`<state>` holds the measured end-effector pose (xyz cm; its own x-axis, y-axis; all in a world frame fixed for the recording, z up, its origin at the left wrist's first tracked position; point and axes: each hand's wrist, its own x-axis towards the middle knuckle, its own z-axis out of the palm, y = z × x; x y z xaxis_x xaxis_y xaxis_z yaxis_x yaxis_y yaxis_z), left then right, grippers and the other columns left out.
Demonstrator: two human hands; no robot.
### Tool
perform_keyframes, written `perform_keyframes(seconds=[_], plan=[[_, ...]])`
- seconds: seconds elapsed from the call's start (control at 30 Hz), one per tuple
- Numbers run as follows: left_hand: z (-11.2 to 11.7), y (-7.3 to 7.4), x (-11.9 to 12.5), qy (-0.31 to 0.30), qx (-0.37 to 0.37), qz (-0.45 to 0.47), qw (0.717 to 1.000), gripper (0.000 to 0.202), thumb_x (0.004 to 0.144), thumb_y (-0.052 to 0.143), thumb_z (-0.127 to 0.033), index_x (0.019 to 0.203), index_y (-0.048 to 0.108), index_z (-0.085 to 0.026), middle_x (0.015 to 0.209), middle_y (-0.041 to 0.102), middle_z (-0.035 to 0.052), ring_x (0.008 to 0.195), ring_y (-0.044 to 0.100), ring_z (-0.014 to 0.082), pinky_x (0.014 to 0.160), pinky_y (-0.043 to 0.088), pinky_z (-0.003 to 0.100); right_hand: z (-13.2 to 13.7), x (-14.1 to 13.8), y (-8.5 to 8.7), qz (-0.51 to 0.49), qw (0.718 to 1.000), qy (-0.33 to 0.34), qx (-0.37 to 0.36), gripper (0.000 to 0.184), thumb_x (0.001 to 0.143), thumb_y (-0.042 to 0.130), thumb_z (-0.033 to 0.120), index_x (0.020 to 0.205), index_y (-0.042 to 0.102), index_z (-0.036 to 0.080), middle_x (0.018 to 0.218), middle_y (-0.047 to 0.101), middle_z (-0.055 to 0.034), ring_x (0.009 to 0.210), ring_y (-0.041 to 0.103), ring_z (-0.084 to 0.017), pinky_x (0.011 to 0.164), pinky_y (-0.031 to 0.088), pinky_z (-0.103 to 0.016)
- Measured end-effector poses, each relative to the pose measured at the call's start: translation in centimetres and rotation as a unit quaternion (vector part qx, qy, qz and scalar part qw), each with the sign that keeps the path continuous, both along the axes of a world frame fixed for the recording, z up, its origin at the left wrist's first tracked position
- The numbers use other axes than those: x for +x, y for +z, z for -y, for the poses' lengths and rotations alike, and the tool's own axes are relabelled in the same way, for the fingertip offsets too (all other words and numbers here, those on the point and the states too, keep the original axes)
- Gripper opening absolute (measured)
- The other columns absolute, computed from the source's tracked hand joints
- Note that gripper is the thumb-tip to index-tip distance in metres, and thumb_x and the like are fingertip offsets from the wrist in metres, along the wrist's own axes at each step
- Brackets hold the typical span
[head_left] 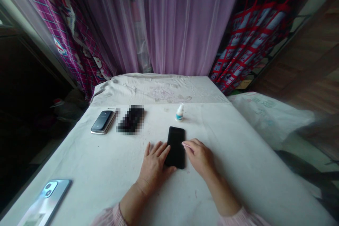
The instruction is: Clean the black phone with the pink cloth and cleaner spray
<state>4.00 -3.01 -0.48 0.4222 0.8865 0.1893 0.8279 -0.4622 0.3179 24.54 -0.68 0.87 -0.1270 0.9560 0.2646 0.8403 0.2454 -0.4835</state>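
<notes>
A black phone lies screen up on the white cloth-covered table. My left hand rests flat with fingers spread against the phone's left edge, its thumb at the lower corner. My right hand sits at the phone's right edge, fingers curled inward with the fingertips touching the side. Neither hand lifts the phone. A small white dropper bottle with a blue label stands upright just beyond the phone.
A dark rounded phone and a blurred-out dark object lie at the far left of the table. A silver-blue phone lies face down at the near left corner. Purple curtains hang behind; patterned fabrics flank them.
</notes>
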Motion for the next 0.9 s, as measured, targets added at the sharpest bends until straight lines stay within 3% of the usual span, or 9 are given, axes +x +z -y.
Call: perform_keyframes(seconds=[0.23,0.57,0.8,0.9], plan=[[0.0,0.0,0.3,-0.016,0.008,-0.001,1.0,0.068,0.082,0.063,-0.056,0.138,0.049,-0.02,0.141,0.051,0.0136,0.132,0.045,0.0335,0.11,0.028,0.06,2.5,-0.4,1.4,-0.003,0.997,0.056,-0.057,0.024,0.085,0.051,0.016,0.087,0.072,0.026,0.086,0.069,-0.0009,0.077,0.064,-0.014,0.068,0.044,-0.023],[0.0,0.6,0.3,-0.032,0.001,-0.011,0.999,0.057,0.085,0.06,-0.044,0.136,0.05,-0.02,0.141,0.052,0.0114,0.131,0.046,0.0316,0.111,0.028,0.057,-2.7,-0.9,0.6,0.022,1.0,-0.014,-0.014,0.022,0.09,0.051,0.02,0.095,0.072,0.025,0.095,0.07,-0.0025,0.085,0.064,-0.015,0.073,0.043,-0.023],[0.1,1.0,0.3,-0.043,-0.004,-0.022,0.999,0.057,0.087,0.057,-0.036,0.139,0.045,-0.018,0.145,0.047,0.0127,0.133,0.044,0.0296,0.111,0.029,0.054,1.1,-0.2,1.2,0.013,0.999,0.017,-0.049,0.022,0.086,0.052,0.017,0.088,0.072,0.025,0.089,0.07,-0.001,0.079,0.064,-0.015,0.07,0.043,-0.024],[0.0,1.0,0.4,-0.044,0.002,-0.008,0.999,0.058,0.087,0.057,-0.042,0.138,0.046,-0.018,0.143,0.049,0.0141,0.133,0.044,0.0303,0.112,0.028,0.054,2.0,-0.2,1.5,0.009,0.998,0.02,-0.052,0.021,0.084,0.053,0.017,0.085,0.072,0.026,0.086,0.069,-0.0004,0.076,0.064,-0.014,0.068,0.043,-0.023]])
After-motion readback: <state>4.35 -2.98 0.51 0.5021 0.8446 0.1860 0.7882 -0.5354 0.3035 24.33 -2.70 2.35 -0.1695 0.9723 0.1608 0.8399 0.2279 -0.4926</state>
